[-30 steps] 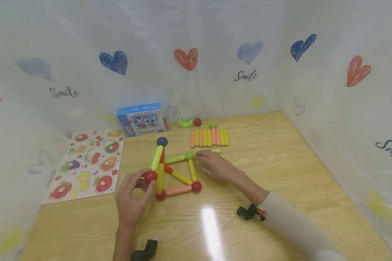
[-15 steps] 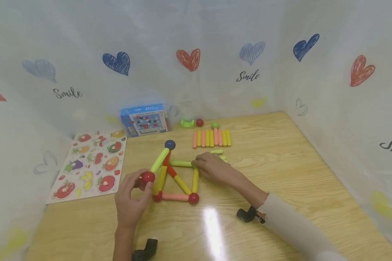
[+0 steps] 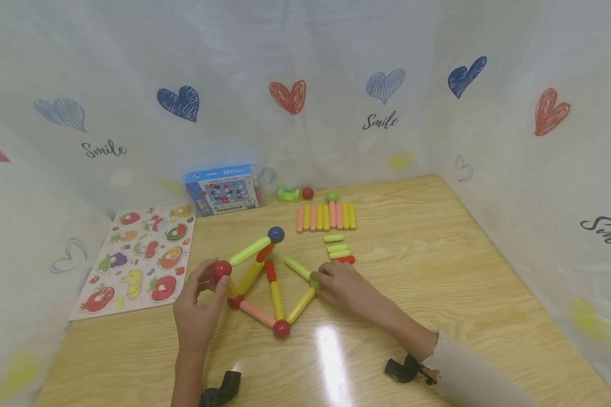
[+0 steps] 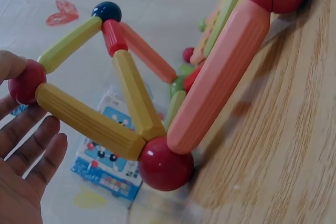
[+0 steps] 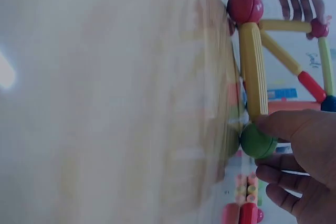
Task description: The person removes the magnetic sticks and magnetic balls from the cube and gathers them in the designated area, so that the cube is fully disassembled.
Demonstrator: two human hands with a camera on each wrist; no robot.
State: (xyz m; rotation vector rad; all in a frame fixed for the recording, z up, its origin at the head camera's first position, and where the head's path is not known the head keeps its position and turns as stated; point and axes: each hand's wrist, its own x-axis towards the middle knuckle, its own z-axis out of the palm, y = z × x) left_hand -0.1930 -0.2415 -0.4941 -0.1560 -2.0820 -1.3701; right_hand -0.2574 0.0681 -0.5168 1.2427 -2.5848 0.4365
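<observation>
My left hand (image 3: 199, 305) pinches a red ball (image 3: 222, 269) at the raised left corner of a magnetic stick-and-ball frame. From that ball, a light green stick (image 3: 250, 251) runs to a dark blue ball (image 3: 276, 234), and a yellow stick (image 4: 92, 124) slopes down to a lower red ball (image 4: 166, 163). A pink stick (image 3: 257, 314) joins the base to the near red ball (image 3: 282, 329). My right hand (image 3: 353, 288) holds a green ball (image 5: 258, 141) at the right corner between thumb and fingers. Another light green stick (image 3: 297, 268) extends from it, its far end apart from the red stick (image 3: 270, 271).
Several short light green sticks (image 3: 338, 247) and a red one (image 3: 346, 260) lie beyond my right hand. Behind them is a row of pink and yellow sticks (image 3: 326, 217). A blue toy box (image 3: 224, 190) stands at the back, beside a fruit puzzle board (image 3: 132, 260).
My right hand has drawn the green ball nearer and rightward, turning the base. A gap now shows at the light green stick's far end. My left hand keeps its red ball.
</observation>
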